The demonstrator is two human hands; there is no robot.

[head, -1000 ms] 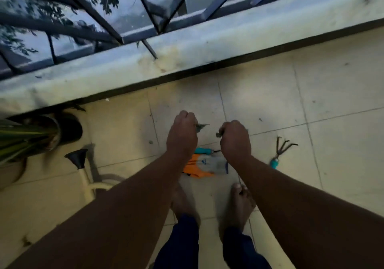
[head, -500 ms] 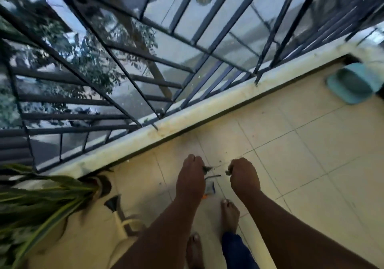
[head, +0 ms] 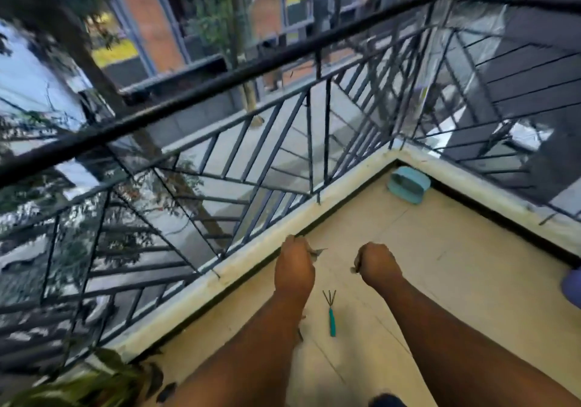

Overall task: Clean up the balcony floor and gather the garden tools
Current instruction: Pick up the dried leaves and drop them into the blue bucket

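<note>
Both hands were raised in front of the person, well above the pale beige tiled balcony floor [head: 456, 281]. The left hand [head: 294, 270] was curled into a fist around what looked like dry leaf scraps [head: 317, 252], a grey-brown tip poking out beside the knuckles. The right hand [head: 377, 265] was clenched too, with a small dark fragment showing at its edge; what exactly it held was too small to tell. Between the forearms, a small three-pronged hand rake with a teal handle [head: 331, 315] lay flat on the tiles, untouched, prongs pointing toward the black metal railing [head: 220, 86]. A teal plastic container [head: 408, 185] sat in the far corner by the low whitewashed kerb [head: 251, 249], well apart from the hands. A green potted plant [head: 94, 384] edged the lower left, with a few dark leaves on the floor near it. Judging by this, the clean-up seemed partway along: some litter was gathered in the fists but not yet discarded, loose leaves remained by the plant, and the rake had not been collected.
</note>
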